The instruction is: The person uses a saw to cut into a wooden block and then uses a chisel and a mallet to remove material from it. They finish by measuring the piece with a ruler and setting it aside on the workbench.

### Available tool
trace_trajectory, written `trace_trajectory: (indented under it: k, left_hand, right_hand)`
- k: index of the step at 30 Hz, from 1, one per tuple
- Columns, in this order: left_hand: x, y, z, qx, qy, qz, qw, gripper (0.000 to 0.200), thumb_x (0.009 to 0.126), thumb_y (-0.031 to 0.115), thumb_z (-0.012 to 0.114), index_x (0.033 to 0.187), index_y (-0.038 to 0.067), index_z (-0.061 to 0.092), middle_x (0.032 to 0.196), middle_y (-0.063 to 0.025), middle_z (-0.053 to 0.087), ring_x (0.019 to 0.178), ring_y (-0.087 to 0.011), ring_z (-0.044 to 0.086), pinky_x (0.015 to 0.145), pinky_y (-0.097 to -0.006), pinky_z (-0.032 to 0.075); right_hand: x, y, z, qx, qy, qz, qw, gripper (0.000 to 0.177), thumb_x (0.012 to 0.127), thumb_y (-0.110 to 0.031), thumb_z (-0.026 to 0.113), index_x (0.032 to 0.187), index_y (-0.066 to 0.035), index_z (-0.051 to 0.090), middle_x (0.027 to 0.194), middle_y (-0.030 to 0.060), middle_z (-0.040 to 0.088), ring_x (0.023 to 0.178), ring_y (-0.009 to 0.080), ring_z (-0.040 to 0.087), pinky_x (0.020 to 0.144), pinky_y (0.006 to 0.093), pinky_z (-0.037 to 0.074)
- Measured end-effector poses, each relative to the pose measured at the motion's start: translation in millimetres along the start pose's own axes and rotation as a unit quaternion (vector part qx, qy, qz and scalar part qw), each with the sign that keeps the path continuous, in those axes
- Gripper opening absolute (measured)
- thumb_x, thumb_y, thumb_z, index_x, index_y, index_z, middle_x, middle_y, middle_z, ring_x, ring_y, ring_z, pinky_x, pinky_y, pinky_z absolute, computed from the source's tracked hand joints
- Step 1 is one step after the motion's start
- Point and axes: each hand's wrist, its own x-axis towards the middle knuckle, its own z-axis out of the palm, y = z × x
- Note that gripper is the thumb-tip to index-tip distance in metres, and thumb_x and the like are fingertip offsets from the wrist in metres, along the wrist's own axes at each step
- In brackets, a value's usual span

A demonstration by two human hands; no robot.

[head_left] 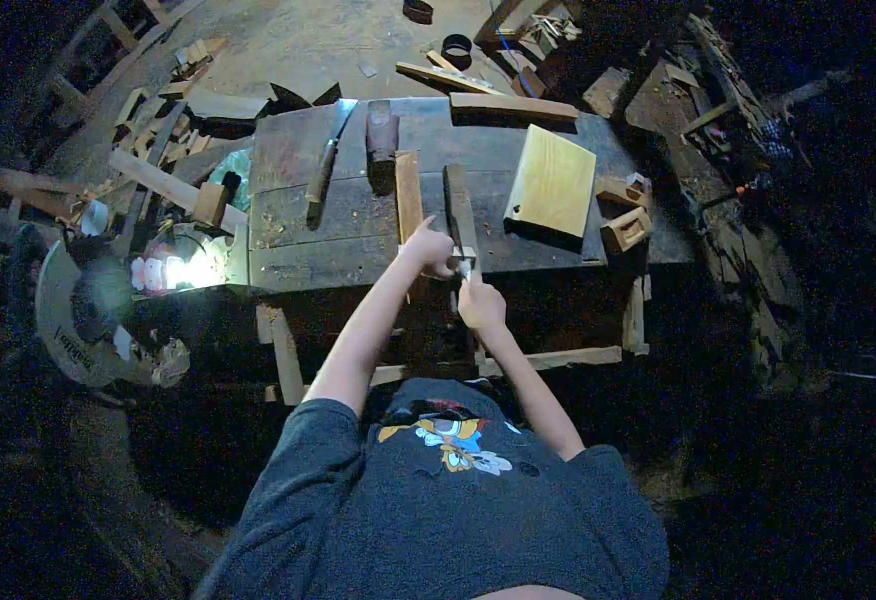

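Observation:
My left hand (430, 250) is closed at the bench's near edge, beside a small pale piece (466, 253) that shows at its fingertips. One digit points up along a light wooden strip (409, 190). My right hand (481, 303) is a fist just below, around something mostly hidden; a short whitish tip pokes out of its top towards the pale piece. Beyond the hands lies a darker wooden bar (458, 200), its near end by the pale piece. What exactly the fingers grip is too small to tell.
On the dark plank bench (278, 220) lie a long-handled chisel (327, 165), a brown block-like tool (382, 135), a yellowish board (555, 182), a wooden beam (513, 107) and small wooden blocks (626, 230). A bright lamp (193, 268) shines at left. Wood scraps cover the floor behind.

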Motion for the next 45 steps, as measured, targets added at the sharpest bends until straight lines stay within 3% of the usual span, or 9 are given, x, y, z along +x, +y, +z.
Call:
trace_trajectory:
  k: [5,6,10,19,24,28,37,40,45]
  left_hand:
    - [10,-10,3,-0.024,0.015,-0.039,0.999,0.044,0.052,0.046,0.050,0.069,0.005,0.058,0.070,-0.0107,0.057,0.070,-0.0243,0.054,0.079,-0.0381,0.033]
    - [4,-7,-18,-0.036,-0.042,-0.050,0.997,0.047,0.054,0.047,0.046,0.069,0.004,0.058,0.072,-0.0110,0.057,0.071,-0.0241,0.054,0.075,-0.0347,0.037]
    - [4,-9,-28,0.003,-0.050,-0.043,0.998,0.057,0.058,0.056,0.038,0.070,0.004,0.058,0.075,-0.0127,0.056,0.079,-0.0234,0.052,0.090,-0.0427,0.015]
    - [11,-15,-13,0.011,-0.008,-0.038,0.999,0.057,0.058,0.057,0.041,0.067,0.003,0.058,0.071,-0.0140,0.056,0.073,-0.0250,0.053,0.089,-0.0414,0.020]
    - [0,0,-18,0.050,0.032,-0.028,0.998,0.047,0.055,0.048,0.046,0.063,0.003,0.058,0.067,-0.0133,0.056,0.069,-0.0248,0.054,0.082,-0.0378,0.029]
    - [2,-5,-10,0.033,0.060,-0.063,0.996,0.045,0.054,0.046,0.046,0.060,0.004,0.058,0.062,-0.0126,0.056,0.066,-0.0250,0.054,0.079,-0.0354,0.031]
    - [5,-5,-10,0.057,0.042,-0.059,0.996,0.044,0.055,0.047,0.048,0.064,0.005,0.058,0.069,-0.0128,0.056,0.071,-0.0234,0.054,0.082,-0.0364,0.029]
    - [5,-3,7,0.076,0.124,-0.062,0.987,0.038,0.056,0.044,0.050,0.062,0.007,0.059,0.067,-0.0114,0.057,0.070,-0.0232,0.053,0.082,-0.0362,0.029]
    - [6,-7,6,0.088,0.105,-0.111,0.984,0.033,0.055,0.041,0.056,0.061,0.009,0.058,0.067,-0.0090,0.057,0.073,-0.0210,0.053,0.085,-0.0369,0.027]
  right_hand:
    - [25,-1,-2,0.007,0.034,-0.029,0.999,0.017,0.073,-0.017,0.039,0.073,-0.001,0.043,0.057,0.0179,0.052,0.053,0.0320,0.052,0.049,0.0412,0.042]
    - [32,1,1,0.010,0.037,-0.040,0.998,0.016,0.072,-0.017,0.039,0.072,-0.001,0.043,0.057,0.0178,0.052,0.052,0.0313,0.052,0.048,0.0407,0.042]
    - [29,4,2,0.019,0.055,-0.034,0.998,0.019,0.073,-0.018,0.038,0.075,-0.002,0.047,0.056,0.0168,0.051,0.052,0.0322,0.051,0.050,0.0409,0.040]
    - [-95,41,-41,-0.027,-0.049,-0.008,0.998,0.016,0.071,-0.016,0.041,0.081,-0.004,0.040,0.050,0.0149,0.049,0.046,0.0312,0.050,0.042,0.0410,0.039]
    - [-24,25,-17,0.032,0.043,-0.053,0.997,0.015,0.071,-0.018,0.041,0.077,-0.004,0.044,0.053,0.0161,0.050,0.047,0.0315,0.051,0.043,0.0402,0.041]
    - [26,13,-2,0.019,0.040,-0.071,0.997,0.017,0.073,-0.016,0.038,0.074,-0.001,0.045,0.055,0.0164,0.051,0.052,0.0310,0.052,0.047,0.0398,0.041]
    - [-65,37,-39,-0.032,-0.050,-0.008,0.998,0.016,0.073,-0.018,0.036,0.081,-0.005,0.042,0.051,0.0151,0.051,0.047,0.0311,0.051,0.044,0.0423,0.041]
    - [-36,37,-26,-0.024,-0.034,-0.014,0.999,0.019,0.073,-0.020,0.035,0.080,-0.005,0.043,0.054,0.0162,0.052,0.050,0.0312,0.052,0.047,0.0424,0.041]
    - [1,17,-14,0.009,-0.020,-0.004,1.000,0.017,0.073,-0.018,0.036,0.077,-0.003,0.044,0.056,0.0190,0.051,0.054,0.0345,0.051,0.048,0.0427,0.040]
